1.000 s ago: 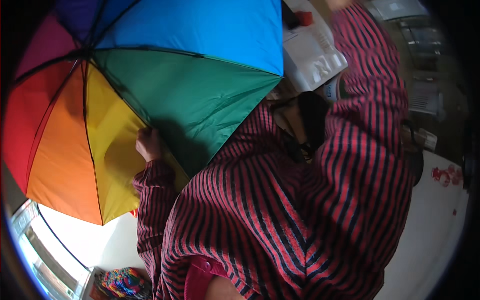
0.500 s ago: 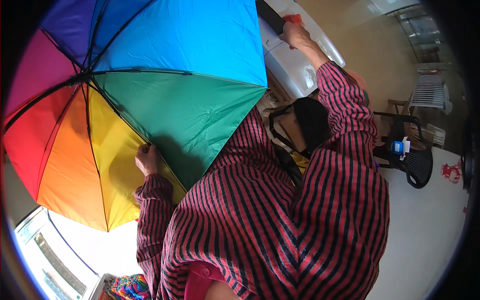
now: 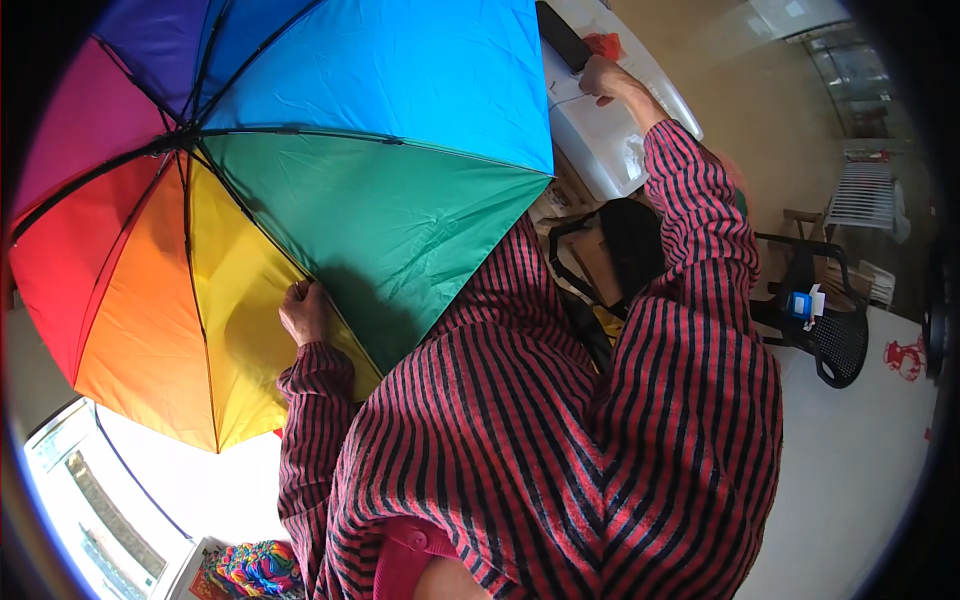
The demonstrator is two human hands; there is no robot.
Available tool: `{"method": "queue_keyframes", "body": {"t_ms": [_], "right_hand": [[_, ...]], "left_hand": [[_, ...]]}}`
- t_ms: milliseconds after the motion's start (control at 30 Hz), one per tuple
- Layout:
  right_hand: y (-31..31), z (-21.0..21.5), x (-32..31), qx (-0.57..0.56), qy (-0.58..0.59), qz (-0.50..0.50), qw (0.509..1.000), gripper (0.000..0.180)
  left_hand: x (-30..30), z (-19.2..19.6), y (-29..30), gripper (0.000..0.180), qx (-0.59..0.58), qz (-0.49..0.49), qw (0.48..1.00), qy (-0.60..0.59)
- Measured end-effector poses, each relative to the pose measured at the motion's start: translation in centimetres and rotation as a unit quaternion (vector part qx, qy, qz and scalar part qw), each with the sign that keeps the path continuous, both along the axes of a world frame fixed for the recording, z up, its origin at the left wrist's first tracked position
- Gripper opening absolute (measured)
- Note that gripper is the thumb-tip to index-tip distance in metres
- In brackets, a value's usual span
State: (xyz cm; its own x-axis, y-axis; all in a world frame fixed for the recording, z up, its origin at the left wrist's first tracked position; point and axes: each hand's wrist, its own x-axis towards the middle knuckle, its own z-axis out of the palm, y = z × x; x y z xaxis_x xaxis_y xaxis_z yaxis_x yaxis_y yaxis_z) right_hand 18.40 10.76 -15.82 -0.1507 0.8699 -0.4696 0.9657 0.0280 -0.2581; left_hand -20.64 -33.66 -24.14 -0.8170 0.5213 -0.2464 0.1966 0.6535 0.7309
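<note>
An open umbrella (image 3: 340,220) with rainbow panels fills the upper left, its black ribs and underside facing me. My left hand (image 3: 303,312) is closed in a pinch on the umbrella rib between the yellow and green panels. At the upper right my right arm reaches out over a white plastic lid or bin (image 3: 605,130). There my right hand (image 3: 610,80) is closed, its fingers curled beside the end of a flat black object (image 3: 563,38). What lies inside those fingers is hidden. A crumpled orange-red piece (image 3: 603,45) sits just beyond the knuckles.
A black bag (image 3: 632,245) with a strap is below the white bin. Further right stands a black chair (image 3: 835,340) with a small blue box (image 3: 800,305) on it, near a white slatted rack (image 3: 860,192). Colourful yarn-like material (image 3: 258,568) lies lower left beside a bright window (image 3: 100,500).
The whole view has shifted slightly, so the umbrella appears a little further right. My right hand has drawn back a little from the orange-red piece. The left hand keeps its pinch.
</note>
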Motion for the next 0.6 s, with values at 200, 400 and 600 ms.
{"method": "queue_keyframes", "body": {"t_ms": [200,400,600], "right_hand": [[-0.5,1.8,0.0,0.030,0.128,-0.080,0.988,0.018],[-3.8,15.0,-4.5,0.300,0.728,-0.205,0.581,0.015],[-12.1,12.1,-16.4,0.182,0.591,0.316,0.719,0.011]], "left_hand": [[0.3,0.5,-0.5,0.022,-0.011,-0.003,1.000,0.004],[0.1,0.2,-1.4,0.024,0.032,0.020,0.999,-0.029],[0.7,1.0,0.9,0.023,0.034,0.023,0.995,-0.086]]}}
